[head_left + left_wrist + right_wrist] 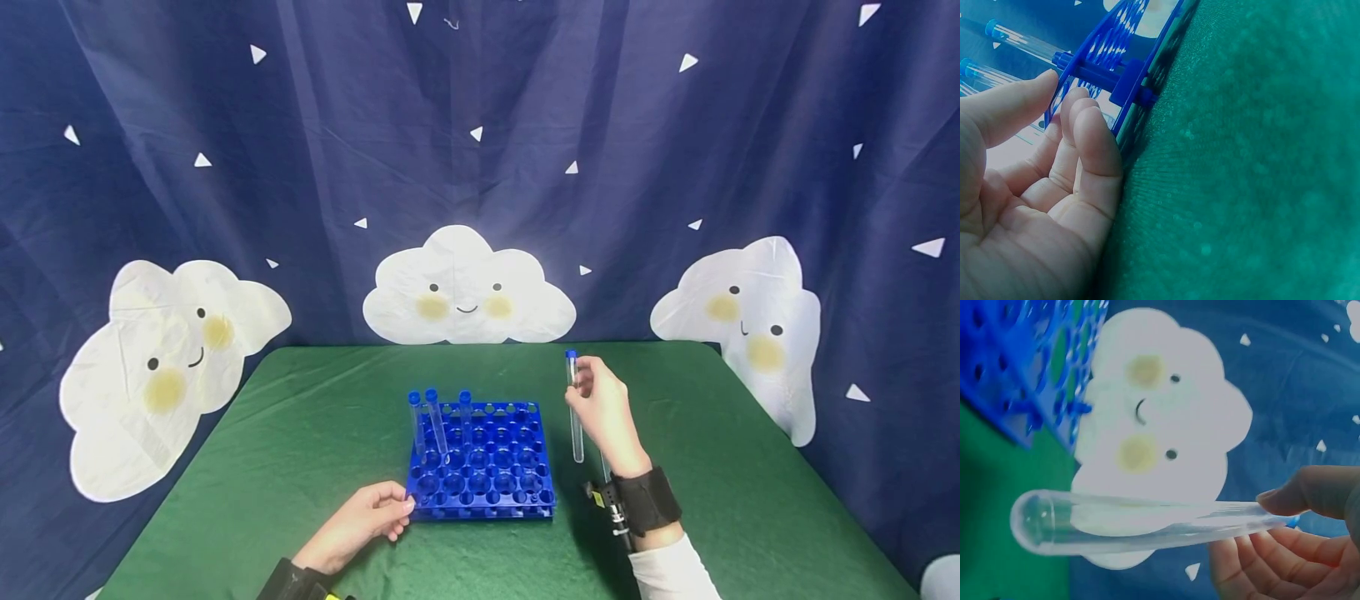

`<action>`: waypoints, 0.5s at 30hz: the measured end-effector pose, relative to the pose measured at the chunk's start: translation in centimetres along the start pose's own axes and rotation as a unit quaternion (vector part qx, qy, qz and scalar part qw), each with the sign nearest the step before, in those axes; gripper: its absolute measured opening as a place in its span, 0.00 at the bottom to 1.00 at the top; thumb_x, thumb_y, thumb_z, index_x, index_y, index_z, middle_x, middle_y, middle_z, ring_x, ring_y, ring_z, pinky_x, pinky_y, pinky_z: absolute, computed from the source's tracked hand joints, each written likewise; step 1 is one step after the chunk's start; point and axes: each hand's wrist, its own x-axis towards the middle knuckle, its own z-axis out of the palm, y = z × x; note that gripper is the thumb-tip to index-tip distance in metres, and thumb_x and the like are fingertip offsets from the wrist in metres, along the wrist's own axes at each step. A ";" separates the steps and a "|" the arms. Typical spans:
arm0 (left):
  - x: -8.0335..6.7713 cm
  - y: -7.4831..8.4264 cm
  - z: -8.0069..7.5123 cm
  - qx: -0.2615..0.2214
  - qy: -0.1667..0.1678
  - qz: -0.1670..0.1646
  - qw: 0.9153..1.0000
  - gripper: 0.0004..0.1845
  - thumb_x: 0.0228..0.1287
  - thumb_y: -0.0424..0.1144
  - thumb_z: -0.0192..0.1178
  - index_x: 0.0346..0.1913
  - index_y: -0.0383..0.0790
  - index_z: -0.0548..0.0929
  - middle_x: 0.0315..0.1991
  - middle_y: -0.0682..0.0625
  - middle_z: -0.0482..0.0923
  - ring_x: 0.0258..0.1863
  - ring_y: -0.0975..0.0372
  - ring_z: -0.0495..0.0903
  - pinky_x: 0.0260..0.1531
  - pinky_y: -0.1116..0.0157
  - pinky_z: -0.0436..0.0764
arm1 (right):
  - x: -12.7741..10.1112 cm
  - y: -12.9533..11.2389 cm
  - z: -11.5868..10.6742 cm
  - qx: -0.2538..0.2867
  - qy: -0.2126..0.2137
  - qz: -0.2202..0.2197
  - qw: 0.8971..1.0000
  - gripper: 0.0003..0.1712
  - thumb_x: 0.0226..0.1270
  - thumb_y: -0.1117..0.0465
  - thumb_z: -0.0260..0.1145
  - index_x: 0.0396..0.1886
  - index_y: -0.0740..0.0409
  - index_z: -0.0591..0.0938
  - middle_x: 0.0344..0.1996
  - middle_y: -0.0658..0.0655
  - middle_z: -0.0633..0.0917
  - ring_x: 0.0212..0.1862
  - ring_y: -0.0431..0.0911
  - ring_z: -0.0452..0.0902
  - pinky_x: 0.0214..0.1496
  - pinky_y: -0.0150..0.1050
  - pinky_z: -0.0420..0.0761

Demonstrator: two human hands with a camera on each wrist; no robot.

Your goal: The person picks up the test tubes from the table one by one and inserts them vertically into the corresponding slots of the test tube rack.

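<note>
A blue test tube rack (487, 507) with rows of round holes stands on the table. Its front left corner is between the thumb and fingers of my left hand (360, 521); the left wrist view shows the thumb against the edge of the upper plate (1067, 78). Right of the rack, my right hand (606, 412) pinches a clear test tube (576, 437) near its blue cap. That tube hangs nearly upright, rounded end down, apart from the rack. It looks empty in the right wrist view. Three blue-capped tubes stand in the rack's left part: one (417, 425), a tilted one (437, 425) and another (466, 417).
A green cloth (247, 500) covers the table. Behind it hangs a dark blue curtain (510, 83) with white triangles and smiling clouds (468, 283). A black strap (648, 500) with a small device sits on my right wrist.
</note>
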 end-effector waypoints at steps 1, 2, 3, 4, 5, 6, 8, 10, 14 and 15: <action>0.0 0.0 0.0 0.000 0.000 0.000 1.000 0.13 0.70 0.39 0.57 0.44 0.29 0.74 0.33 0.52 0.76 0.29 0.68 0.76 0.32 0.71 0.80 | -0.1 -0.3 0.1 0.004 0.006 -0.009 1.000 0.22 0.57 0.72 0.64 0.53 0.66 0.75 0.35 0.62 0.83 0.37 0.51 0.80 0.42 0.45 0.79; 0.0 0.0 0.0 0.000 0.001 0.000 1.000 0.13 0.70 0.39 0.57 0.44 0.29 0.74 0.33 0.52 0.76 0.29 0.68 0.76 0.32 0.71 0.80 | -0.2 -0.6 0.2 0.006 0.010 -0.017 1.000 0.22 0.56 0.72 0.64 0.53 0.66 0.75 0.35 0.61 0.83 0.37 0.51 0.80 0.42 0.44 0.80; 0.0 0.0 0.0 0.000 0.001 0.000 1.000 0.13 0.70 0.39 0.57 0.44 0.29 0.74 0.33 0.52 0.75 0.29 0.68 0.76 0.32 0.71 0.80 | -0.4 -0.9 0.3 0.013 0.013 -0.024 1.000 0.22 0.56 0.73 0.64 0.52 0.66 0.75 0.35 0.61 0.83 0.37 0.51 0.80 0.42 0.45 0.80; 0.0 0.0 0.0 0.000 0.001 0.000 1.000 0.13 0.70 0.39 0.57 0.44 0.29 0.74 0.33 0.52 0.75 0.29 0.68 0.76 0.32 0.71 0.80 | -0.5 -1.2 0.4 0.020 0.015 -0.032 0.999 0.22 0.56 0.73 0.64 0.52 0.65 0.74 0.35 0.61 0.83 0.37 0.50 0.80 0.42 0.45 0.81; 0.0 0.0 0.0 0.000 0.001 0.000 1.000 0.14 0.70 0.39 0.57 0.44 0.29 0.74 0.33 0.52 0.75 0.29 0.68 0.76 0.32 0.72 0.80 | -0.6 -1.5 0.5 0.028 0.017 -0.039 0.999 0.22 0.56 0.73 0.64 0.52 0.65 0.74 0.35 0.61 0.83 0.37 0.50 0.80 0.41 0.46 0.81; 0.0 0.0 0.0 0.000 0.001 0.000 1.000 0.14 0.70 0.39 0.57 0.44 0.29 0.74 0.33 0.52 0.75 0.29 0.68 0.76 0.32 0.71 0.80 | -0.8 -1.8 0.7 0.036 0.016 -0.043 0.998 0.22 0.56 0.73 0.64 0.52 0.65 0.74 0.36 0.60 0.82 0.37 0.49 0.80 0.40 0.45 0.81; 0.0 0.0 0.0 0.002 0.001 0.001 1.000 0.14 0.70 0.39 0.57 0.44 0.28 0.74 0.33 0.52 0.75 0.29 0.68 0.76 0.32 0.71 0.80 | -1.0 -2.3 0.9 0.055 0.014 -0.051 0.997 0.23 0.55 0.74 0.64 0.52 0.64 0.73 0.36 0.59 0.82 0.38 0.49 0.80 0.39 0.44 0.82; 0.0 0.0 0.0 0.004 0.002 0.003 1.000 0.14 0.70 0.40 0.57 0.45 0.28 0.74 0.33 0.52 0.75 0.29 0.68 0.76 0.32 0.71 0.80 | -1.3 -2.7 1.3 0.072 0.013 -0.059 0.996 0.23 0.55 0.74 0.65 0.52 0.63 0.72 0.36 0.58 0.82 0.38 0.48 0.79 0.38 0.42 0.83; 0.0 0.0 0.0 0.006 0.002 0.006 1.000 0.14 0.70 0.39 0.57 0.45 0.28 0.74 0.33 0.52 0.75 0.29 0.68 0.76 0.31 0.72 0.80 | -1.8 -3.2 2.0 0.094 0.010 -0.076 0.993 0.23 0.56 0.74 0.66 0.51 0.61 0.71 0.37 0.57 0.82 0.39 0.47 0.80 0.37 0.38 0.83; 0.0 0.0 0.0 0.006 0.001 0.006 1.000 0.14 0.70 0.39 0.57 0.45 0.28 0.74 0.33 0.52 0.75 0.29 0.68 0.76 0.31 0.72 0.80 | -1.9 -3.3 2.2 0.100 0.008 -0.079 0.992 0.23 0.56 0.74 0.66 0.51 0.61 0.71 0.37 0.57 0.82 0.39 0.47 0.80 0.37 0.38 0.84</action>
